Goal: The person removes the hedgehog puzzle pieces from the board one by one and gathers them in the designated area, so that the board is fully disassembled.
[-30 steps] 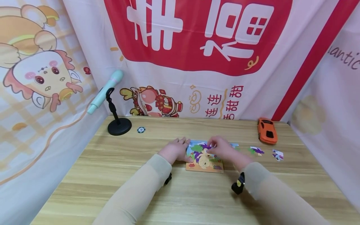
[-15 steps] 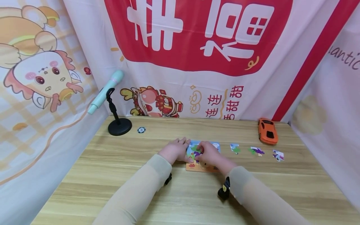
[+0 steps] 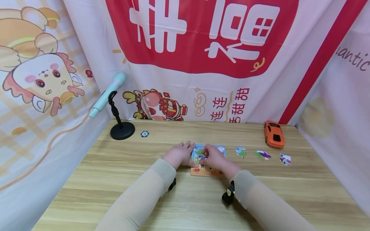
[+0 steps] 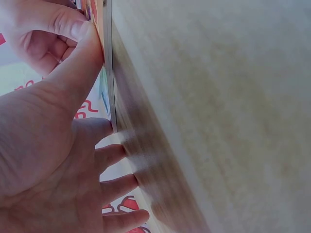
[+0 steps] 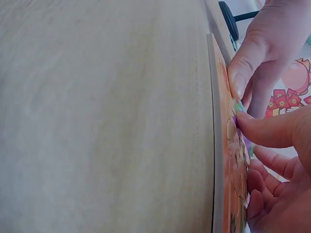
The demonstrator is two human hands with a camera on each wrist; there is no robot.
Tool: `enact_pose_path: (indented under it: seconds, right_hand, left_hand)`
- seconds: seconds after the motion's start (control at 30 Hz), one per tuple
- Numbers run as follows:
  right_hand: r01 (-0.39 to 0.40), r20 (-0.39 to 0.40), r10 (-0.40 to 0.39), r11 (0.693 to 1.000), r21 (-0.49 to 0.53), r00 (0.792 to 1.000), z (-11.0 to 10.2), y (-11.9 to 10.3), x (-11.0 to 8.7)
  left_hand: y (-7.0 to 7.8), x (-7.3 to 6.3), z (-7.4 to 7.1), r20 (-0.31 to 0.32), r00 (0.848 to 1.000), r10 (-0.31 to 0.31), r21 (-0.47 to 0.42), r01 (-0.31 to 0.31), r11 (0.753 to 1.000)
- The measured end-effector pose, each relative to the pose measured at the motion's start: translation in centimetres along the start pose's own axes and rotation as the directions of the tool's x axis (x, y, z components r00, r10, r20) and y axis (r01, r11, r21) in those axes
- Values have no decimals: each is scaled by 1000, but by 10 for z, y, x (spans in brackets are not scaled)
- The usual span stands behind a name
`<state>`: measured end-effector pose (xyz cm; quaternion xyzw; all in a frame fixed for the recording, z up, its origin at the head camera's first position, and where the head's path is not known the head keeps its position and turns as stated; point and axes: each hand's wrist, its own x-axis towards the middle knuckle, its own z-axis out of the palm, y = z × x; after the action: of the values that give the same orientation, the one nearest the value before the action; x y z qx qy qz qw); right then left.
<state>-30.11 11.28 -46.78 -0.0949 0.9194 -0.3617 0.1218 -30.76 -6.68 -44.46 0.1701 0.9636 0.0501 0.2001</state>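
Observation:
A jigsaw puzzle board [image 3: 199, 172] with a colourful cartoon picture lies flat on the wooden table. Along its left edge my left hand [image 3: 180, 155] rests, thumb on the board's face; the left wrist view shows the other fingers [image 4: 119, 187] straight and spread beside the edge. Over the left-middle of the board, my right hand [image 3: 215, 158] pinches a purple and green puzzle piece [image 5: 236, 120] between thumb and index finger, right at the picture surface. That hand covers much of the picture and most of the piece in the head view.
Three loose puzzle pieces lie right of the board: a blue-green one [image 3: 241, 152], a purple one [image 3: 263, 155] and a white-purple one [image 3: 285, 159]. Farther back are an orange toy car [image 3: 274, 134], a round chip [image 3: 145, 134] and a microphone [image 3: 108, 94] on a black stand [image 3: 122, 131].
My right hand has moved left across the board from its upper right part with the piece, uncovering the nearest loose piece, then stayed nearly still. The left hand has kept its place.

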Motion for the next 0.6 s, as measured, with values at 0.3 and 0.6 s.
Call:
enact_pose_path:
  seconds: [0.3, 0.6]
  right_hand:
    - [-11, -34, 18, 982, 189, 999, 1, 4, -1]
    - [-35, 3, 36, 960, 277, 999, -3, 5, -5]
  left_hand:
    - [-4, 12, 7, 13, 1000, -20, 14, 20, 1000]
    - [-5, 13, 8, 13, 1000, -20, 23, 20, 1000]
